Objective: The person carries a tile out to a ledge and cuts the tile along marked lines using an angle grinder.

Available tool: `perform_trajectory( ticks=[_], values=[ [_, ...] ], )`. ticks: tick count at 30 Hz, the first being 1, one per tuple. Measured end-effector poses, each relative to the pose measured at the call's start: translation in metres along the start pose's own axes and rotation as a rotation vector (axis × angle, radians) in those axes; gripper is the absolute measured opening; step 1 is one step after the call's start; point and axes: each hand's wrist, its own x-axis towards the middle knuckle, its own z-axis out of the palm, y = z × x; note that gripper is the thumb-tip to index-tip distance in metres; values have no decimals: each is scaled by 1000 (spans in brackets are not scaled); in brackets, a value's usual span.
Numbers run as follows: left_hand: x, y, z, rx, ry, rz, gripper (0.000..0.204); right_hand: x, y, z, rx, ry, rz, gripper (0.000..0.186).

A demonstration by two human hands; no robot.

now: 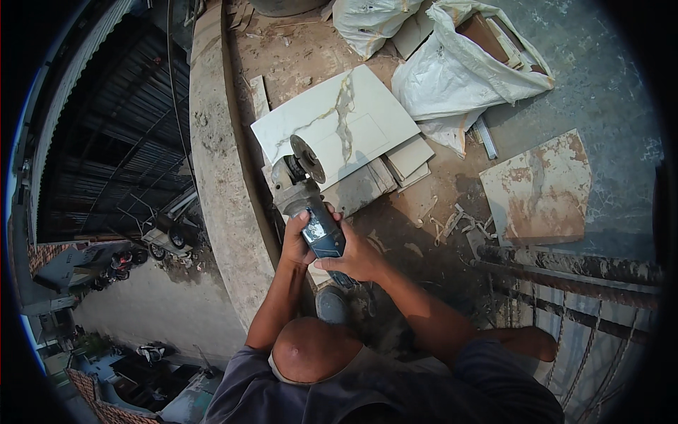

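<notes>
Both of my hands are wrapped round an angle grinder (323, 239) with a blue and grey body. My left hand (298, 239) grips its near left side, thumb on top. From the right, my right hand (357, 256) closes round the body and rear handle. The grinder's cutting disc (308, 158) stands tilted over the near left edge of a white marble-patterned tile (318, 116); whether it touches cannot be made out. A thin rectangular outline is marked on the tile's right part. More tile pieces (411, 157) lie stacked under and beside it.
A concrete parapet (215, 141) runs along my left, with a drop to a yard beyond. White sacks (452, 85) of tile scraps stand at the far right. A dusty broken tile (540, 189) lies near a rusty metal railing (565, 265) on the right. Debris (452, 220) litters the floor.
</notes>
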Motion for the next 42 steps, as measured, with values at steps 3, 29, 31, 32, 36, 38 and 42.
perform_trajectory(
  ticks=[3,29,31,32,36,38,42],
  values=[
    [12,-2,-10,-106,-322,26,73,4,-4,1,449,-144,18,71],
    [4,-62,50,982,-145,337,119,27,-27,-55,-161,387,-12,54],
    [-6,-64,42,994,71,-91,114,35,-30,-35,-83,559,39,52],
    [-8,-66,33,1009,62,-88,114,38,-25,-33,-100,544,-49,56],
    [-14,-40,-17,781,-99,197,106,30,-15,-33,318,207,-20,51],
    [-9,-20,-22,495,-71,2,103,27,-13,-30,475,118,-50,52],
    [-3,-2,-11,349,-99,27,90,24,1,-21,621,-69,2,55]
  ],
)
